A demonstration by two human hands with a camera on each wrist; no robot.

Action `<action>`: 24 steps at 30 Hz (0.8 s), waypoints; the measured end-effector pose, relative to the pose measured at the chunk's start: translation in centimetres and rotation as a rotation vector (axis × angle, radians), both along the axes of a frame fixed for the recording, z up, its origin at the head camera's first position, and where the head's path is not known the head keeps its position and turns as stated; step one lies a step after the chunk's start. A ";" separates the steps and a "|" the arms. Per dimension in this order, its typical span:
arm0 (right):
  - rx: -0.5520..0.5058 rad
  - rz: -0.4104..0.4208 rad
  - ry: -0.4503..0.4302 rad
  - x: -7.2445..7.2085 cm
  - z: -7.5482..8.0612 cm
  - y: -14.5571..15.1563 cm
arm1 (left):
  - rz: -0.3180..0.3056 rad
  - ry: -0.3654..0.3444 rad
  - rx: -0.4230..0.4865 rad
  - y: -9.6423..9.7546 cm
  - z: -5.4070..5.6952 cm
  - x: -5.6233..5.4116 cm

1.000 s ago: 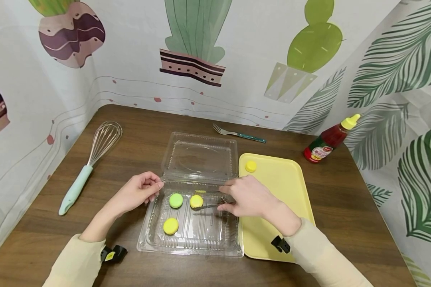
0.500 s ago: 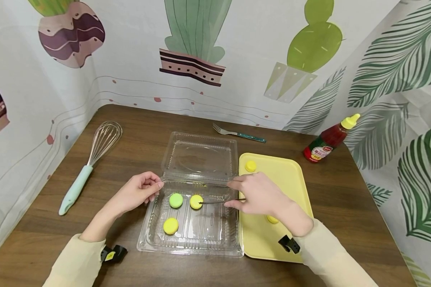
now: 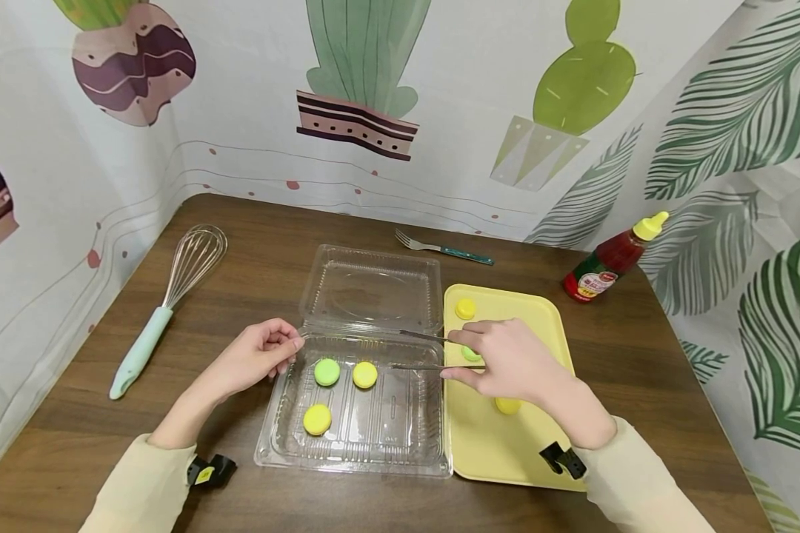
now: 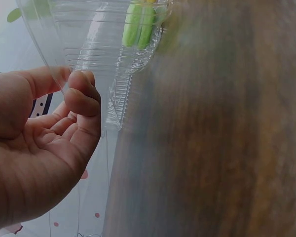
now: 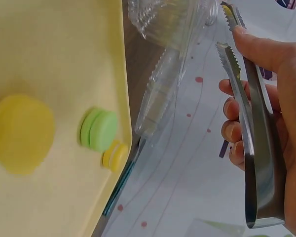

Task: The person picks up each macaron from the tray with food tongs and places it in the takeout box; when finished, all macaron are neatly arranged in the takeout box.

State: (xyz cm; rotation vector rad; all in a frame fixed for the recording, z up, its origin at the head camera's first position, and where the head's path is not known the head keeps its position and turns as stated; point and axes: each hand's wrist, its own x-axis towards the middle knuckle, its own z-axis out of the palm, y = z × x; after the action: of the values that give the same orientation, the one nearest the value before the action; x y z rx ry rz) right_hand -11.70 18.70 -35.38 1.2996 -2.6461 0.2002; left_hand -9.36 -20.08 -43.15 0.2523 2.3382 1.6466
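My left hand (image 3: 263, 355) pinches the left rim of the clear plastic container (image 3: 353, 466) between thumb and finger, as the left wrist view also shows. In the container sit a green macaron (image 3: 327, 372) and two yellow macarons, one beside it (image 3: 364, 374) and one nearer (image 3: 317, 420). My right hand (image 3: 507, 359) holds metal tongs (image 5: 259, 148), their toothed tips apart with nothing between them, over the container's right side. Below that hand, the yellow tray (image 3: 480, 451) bears a green macaron (image 5: 99, 129), a near yellow macaron (image 5: 22, 133) and a far yellow macaron (image 3: 465, 309).
The container's lid (image 3: 373, 289) lies folded back behind it. A whisk (image 3: 167, 311) lies at the left, and a fork (image 3: 443, 250) lies behind the lid. A red sauce bottle (image 3: 607, 259) stands at the back right. A patterned cloth (image 3: 240, 111) hangs behind the table.
The tongs have let go of the yellow macaron beside the green one in the container. My right hand has moved right over the tray, and the tongs have spread. My left hand has stayed still.
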 end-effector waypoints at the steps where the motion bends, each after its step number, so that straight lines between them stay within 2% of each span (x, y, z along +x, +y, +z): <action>1: -0.008 -0.001 0.002 0.1 0.1 0.3 | 0.000 -0.001 0.000 0.0 0.0 0.0; 14: -0.027 -0.091 0.034 1.1 0.1 4.7 | 0.005 -0.013 -0.006 0.0 0.3 0.0; 24: -0.044 -0.131 0.048 2.5 -0.9 7.3 | 0.003 -0.011 0.006 0.0 0.2 0.0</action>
State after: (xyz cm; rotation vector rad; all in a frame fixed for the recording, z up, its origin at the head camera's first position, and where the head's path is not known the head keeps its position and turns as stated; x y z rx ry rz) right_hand -9.25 26.02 -36.26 1.0993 -2.6581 0.2044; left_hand -9.37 -20.05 -42.95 0.2410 2.3264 1.6528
